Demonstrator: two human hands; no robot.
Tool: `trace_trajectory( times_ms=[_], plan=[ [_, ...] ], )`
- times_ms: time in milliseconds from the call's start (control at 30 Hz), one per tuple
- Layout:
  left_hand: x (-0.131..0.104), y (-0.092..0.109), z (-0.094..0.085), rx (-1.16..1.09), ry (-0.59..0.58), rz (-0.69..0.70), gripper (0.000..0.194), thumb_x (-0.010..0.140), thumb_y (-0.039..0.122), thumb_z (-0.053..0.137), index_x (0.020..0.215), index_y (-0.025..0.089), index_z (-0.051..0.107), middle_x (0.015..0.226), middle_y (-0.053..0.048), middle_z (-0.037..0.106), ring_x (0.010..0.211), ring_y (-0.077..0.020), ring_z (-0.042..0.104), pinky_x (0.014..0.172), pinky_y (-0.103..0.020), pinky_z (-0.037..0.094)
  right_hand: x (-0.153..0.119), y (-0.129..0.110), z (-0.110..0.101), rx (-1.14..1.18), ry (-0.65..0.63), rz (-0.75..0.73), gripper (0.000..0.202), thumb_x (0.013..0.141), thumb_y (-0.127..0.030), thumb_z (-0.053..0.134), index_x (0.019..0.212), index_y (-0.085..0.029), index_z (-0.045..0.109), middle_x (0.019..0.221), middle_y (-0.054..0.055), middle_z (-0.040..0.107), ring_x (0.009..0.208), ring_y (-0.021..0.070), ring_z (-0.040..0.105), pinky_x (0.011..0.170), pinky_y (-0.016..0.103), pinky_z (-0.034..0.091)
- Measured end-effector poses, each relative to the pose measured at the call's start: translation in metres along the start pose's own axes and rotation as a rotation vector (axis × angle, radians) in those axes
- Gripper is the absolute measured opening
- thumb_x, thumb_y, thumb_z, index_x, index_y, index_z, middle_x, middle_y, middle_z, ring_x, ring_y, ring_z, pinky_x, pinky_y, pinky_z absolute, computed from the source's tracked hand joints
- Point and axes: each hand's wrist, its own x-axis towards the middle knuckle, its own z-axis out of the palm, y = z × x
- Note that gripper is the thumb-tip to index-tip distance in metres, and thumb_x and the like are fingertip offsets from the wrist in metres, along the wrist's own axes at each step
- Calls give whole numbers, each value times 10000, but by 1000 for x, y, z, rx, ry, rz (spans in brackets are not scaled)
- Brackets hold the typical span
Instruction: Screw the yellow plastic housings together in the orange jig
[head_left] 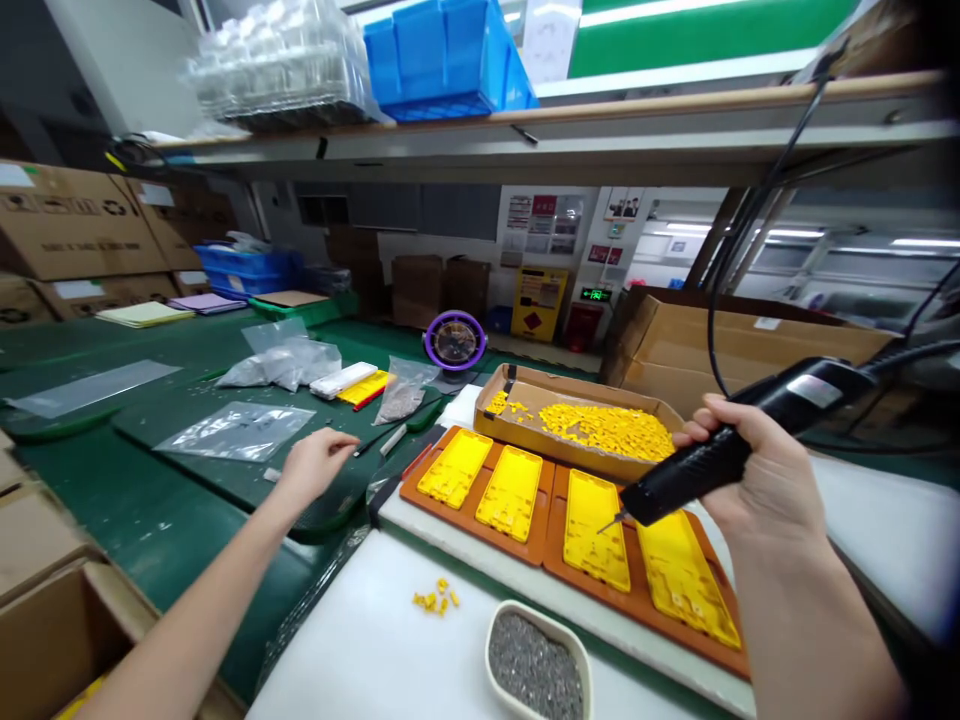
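Note:
My right hand (765,475) is wrapped round a black electric screwdriver (694,460). Its thin bit slants down over a yellow plastic shell (595,525), the third from the left; I cannot tell whether it touches. Orange-brown fixture trays (545,505) hold several such shells in a row. Off to the left, my left hand (319,465) is closed, fingertips pressed together beside a thin black stick-like tool (382,435). Whatever those fingers hold, if anything, is hidden. In front of the trays stand a cream dish (586,670) of small metal screws and a few small yellow parts (435,598).
Behind the trays lies a shallow cardboard box (585,385) of small yellow pieces. Plastic bags (285,360) and a small purple fan (454,342) are on the green bench. A shelf (450,140) crosses above, and the screwdriver's cable (919,355) runs off right.

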Motion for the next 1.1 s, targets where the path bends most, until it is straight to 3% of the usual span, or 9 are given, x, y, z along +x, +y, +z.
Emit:
trace_trajectory(
  times_ms=[200,400,500,600,633,733,800,933,1100],
  plan=[
    [34,-49,-20,398,-59,2,93,632,254,569,631,189,634,697,-57,652,735,-231,589,662,-265,390,-1,4,3,-5,7,22,105,576,-134,709,622,-160,618,600,8,437,522,57,454,439,143,477],
    [43,-55,-26,506,-67,3,281,730,366,485,769,168,680,823,-97,690,819,-273,613,720,-299,430,0,1,4,-1,34,13,231,543,-102,705,709,-120,545,589,-17,439,512,64,426,420,148,460],
    [28,-27,-30,509,43,23,419,803,423,397,924,128,667,918,-138,677,876,-316,594,742,-343,432,2,-1,3,9,32,5,223,558,-91,689,718,-121,537,586,-17,439,508,66,413,432,152,458],
    [-10,31,-14,424,7,158,404,848,469,398,965,180,654,999,-64,669,910,-231,593,782,-270,436,3,-1,1,12,27,-5,208,572,-98,689,715,-122,539,593,-17,441,509,67,418,438,153,453],
    [-28,54,-4,367,-113,250,350,850,464,436,908,209,669,945,-22,679,863,-186,604,759,-226,442,4,0,1,9,23,-7,203,577,-103,691,713,-123,542,598,-18,443,511,67,422,441,155,453],
    [-83,116,37,187,-797,681,181,863,259,512,865,222,689,835,4,683,771,-125,612,708,-191,433,4,2,-1,11,-8,1,192,592,-117,696,721,-128,554,599,-26,445,509,63,425,457,158,454],
    [-113,138,67,361,-917,873,103,777,144,597,747,199,678,681,-6,659,647,-139,602,588,-214,402,3,2,-1,16,-21,12,185,599,-121,694,722,-130,557,586,-32,445,503,61,426,461,157,450],
    [-142,138,110,653,-860,978,92,714,102,618,675,185,622,588,-19,619,511,-172,550,445,-282,248,1,-2,-1,16,-24,-3,171,600,-145,687,704,-135,551,577,-38,460,496,61,438,460,160,444],
    [-133,129,116,552,-904,834,113,742,119,568,666,200,591,683,9,639,625,-162,580,523,-255,296,1,-4,1,30,-61,-51,161,596,-198,669,665,-137,537,536,-52,451,462,59,428,435,171,423]
  ],
)
